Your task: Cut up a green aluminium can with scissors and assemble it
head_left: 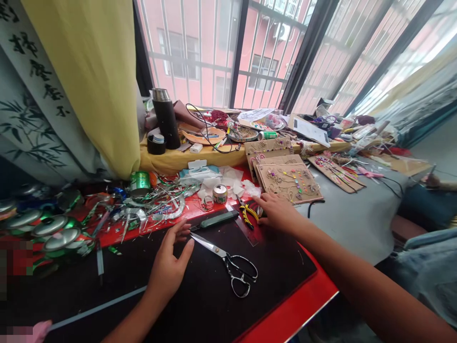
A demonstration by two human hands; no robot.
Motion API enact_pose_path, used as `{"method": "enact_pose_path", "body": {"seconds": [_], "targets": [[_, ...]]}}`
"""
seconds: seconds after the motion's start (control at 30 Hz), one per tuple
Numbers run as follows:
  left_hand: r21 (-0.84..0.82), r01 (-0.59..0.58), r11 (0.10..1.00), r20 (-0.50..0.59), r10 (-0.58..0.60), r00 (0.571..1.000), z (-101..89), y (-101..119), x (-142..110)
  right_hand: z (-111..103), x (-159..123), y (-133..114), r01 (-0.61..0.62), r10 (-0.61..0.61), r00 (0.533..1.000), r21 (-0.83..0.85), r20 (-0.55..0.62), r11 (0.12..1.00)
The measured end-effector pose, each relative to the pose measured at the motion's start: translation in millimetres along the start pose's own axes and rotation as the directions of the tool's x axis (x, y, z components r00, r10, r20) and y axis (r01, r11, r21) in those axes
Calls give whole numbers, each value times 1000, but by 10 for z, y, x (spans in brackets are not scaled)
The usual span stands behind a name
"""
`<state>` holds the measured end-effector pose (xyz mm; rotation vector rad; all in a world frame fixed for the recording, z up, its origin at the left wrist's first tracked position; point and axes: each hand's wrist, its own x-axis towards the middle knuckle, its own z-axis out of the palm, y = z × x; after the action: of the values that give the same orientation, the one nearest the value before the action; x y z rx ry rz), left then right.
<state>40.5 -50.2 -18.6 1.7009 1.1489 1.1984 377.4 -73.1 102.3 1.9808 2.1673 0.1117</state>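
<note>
My left hand hovers over the black mat, fingers apart and holding nothing, beside the blade tips of the scissors. The scissors lie with their black, worn handles toward the lower right. My right hand reaches in from the right, thumb and forefinger spread around a small silvery thing that I cannot make out. Just left of those fingers are yellow-and-black pliers. A dark green utility knife rests between my hands, and a clear ruler lies partly under the pliers.
Cut drink cans and shiny metal strips crowd the left. A short cut can stands behind the knife. Cardboard jewelry cards lean at the back right. A black thermos stands on the sill. Someone's pink-sleeved arm shows lower left.
</note>
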Motion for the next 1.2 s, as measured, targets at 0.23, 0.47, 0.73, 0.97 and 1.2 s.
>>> {"method": "enact_pose_path", "body": {"seconds": [0.23, 0.47, 0.73, 0.97, 1.2], "targets": [[-7, 39, 999, 15, -39, 999, -2, 17, -1, 97, 26, -49, 22, -22, 1000, -6, 16, 1000], [-1, 42, 999, 24, -42, 999, -3, 29, 1, 65, 1, -43, 29, -29, 999, 6, 15, 1000], [2, 37, 999, 43, -37, 998, -1, 39, 7, -5, -66, 14, 66, -67, 998, 13, 16, 998], [7, 39, 999, 51, -39, 998, 0, 28, 5, 107, -61, 24, 38, -37, 997, -10, 62, 999], [7, 49, 999, 60, -49, 997, 2, 30, 1, -14, -97, 32, 4, -5, 999, 19, 40, 1000]]}}
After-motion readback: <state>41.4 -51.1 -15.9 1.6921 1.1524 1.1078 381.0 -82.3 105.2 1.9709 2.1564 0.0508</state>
